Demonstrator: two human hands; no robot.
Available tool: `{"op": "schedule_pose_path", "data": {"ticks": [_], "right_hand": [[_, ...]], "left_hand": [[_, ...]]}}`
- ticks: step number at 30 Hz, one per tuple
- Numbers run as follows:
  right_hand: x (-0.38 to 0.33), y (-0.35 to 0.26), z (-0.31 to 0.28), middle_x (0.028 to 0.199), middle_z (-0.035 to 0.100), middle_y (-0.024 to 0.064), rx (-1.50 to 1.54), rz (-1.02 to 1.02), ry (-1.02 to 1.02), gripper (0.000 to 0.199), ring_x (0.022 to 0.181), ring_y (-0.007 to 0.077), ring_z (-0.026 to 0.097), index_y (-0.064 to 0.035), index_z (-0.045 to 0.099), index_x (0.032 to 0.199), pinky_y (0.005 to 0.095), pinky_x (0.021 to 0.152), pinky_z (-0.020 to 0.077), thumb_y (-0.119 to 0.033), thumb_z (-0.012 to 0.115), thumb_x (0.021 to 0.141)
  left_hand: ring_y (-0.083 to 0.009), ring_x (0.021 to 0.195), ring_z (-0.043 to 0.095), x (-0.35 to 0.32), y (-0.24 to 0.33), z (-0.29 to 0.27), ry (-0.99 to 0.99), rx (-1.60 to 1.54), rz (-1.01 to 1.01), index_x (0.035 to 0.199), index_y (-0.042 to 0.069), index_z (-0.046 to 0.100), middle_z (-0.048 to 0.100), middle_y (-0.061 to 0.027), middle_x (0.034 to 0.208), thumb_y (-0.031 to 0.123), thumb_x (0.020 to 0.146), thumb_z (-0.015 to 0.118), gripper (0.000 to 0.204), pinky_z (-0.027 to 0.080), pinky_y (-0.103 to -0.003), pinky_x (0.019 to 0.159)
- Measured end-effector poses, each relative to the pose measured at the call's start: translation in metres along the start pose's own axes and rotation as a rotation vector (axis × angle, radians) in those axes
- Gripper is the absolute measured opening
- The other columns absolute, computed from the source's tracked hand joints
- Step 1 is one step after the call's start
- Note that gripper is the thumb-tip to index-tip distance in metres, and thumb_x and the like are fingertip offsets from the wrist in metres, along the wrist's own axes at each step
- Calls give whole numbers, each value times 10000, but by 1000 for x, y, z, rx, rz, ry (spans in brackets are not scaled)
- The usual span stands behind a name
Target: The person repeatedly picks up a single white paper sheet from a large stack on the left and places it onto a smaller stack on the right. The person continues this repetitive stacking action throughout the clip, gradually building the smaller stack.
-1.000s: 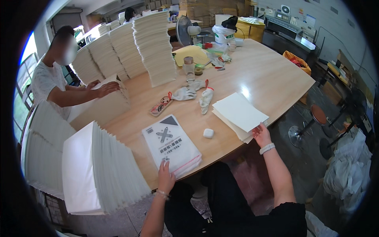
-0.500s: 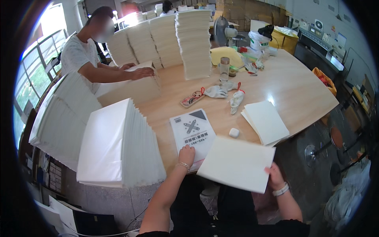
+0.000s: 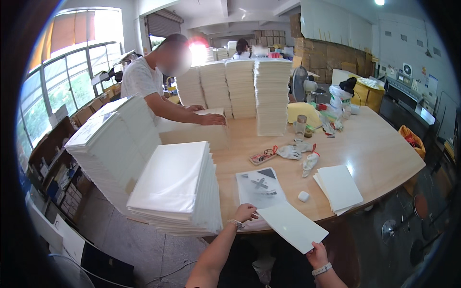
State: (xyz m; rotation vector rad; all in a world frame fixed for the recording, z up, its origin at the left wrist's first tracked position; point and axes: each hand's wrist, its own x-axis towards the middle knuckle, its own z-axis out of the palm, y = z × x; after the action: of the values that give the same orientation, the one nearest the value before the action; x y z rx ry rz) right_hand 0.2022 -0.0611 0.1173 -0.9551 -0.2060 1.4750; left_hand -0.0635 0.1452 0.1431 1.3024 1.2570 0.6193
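Observation:
A pad of white paper sheets [image 3: 293, 225] slants over the table's near edge. My right hand [image 3: 317, 254] grips it by its near right corner, thumb on top. My left hand [image 3: 246, 212] is closed at the near edge of a clear printed plastic bag [image 3: 260, 186], which lies flat on the table, its pencil emblem showing. The paper's far left end overlaps the bag beside my left fingers; whether it is inside the bag I cannot tell. A small white rounded case [image 3: 303, 196] sits right of the bag, and a few loose white pads [image 3: 338, 189] lie farther right.
Tall stacks of bagged paper [image 3: 168, 177] stand at left, with more paper stacks [image 3: 273, 96] at the back. Across the table [image 3: 374, 153] a co-worker [image 3: 144, 79] rests both hands on a paper block. White gloves [image 3: 311, 163], a glass jar [image 3: 300, 126] and a fan [image 3: 300, 84] are beyond.
My view has tilted up and left. My right hand has brought the paper pad's left end over the bag near my left hand, and the pad is now tilted.

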Motion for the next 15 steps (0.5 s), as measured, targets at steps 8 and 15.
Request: {"op": "schedule_pose_path", "data": {"ticks": [8, 15], "right_hand": [[-28, 6, 15, 744, 484, -29, -71, -13, 32, 185, 514, 54, 424, -152, 428, 1016, 158, 438, 355, -123, 425, 833], [-83, 8, 39, 686, 458, -20, -125, 65, 81, 148, 507, 69, 426, -128, 444, 972, 187, 426, 368, -131, 492, 832]], "left_hand": [[-225, 744, 601, -29, -46, 79, 349, -69, 426, 1212, -29, 229, 594, -148, 846, 121, 784, 471, 513, 475, -292, 639], [-236, 908, 536, 3, -118, 131, 27, 43, 476, 1156, -4, 386, 536, -151, 1026, 156, 800, 514, 410, 426, -332, 786]]}}
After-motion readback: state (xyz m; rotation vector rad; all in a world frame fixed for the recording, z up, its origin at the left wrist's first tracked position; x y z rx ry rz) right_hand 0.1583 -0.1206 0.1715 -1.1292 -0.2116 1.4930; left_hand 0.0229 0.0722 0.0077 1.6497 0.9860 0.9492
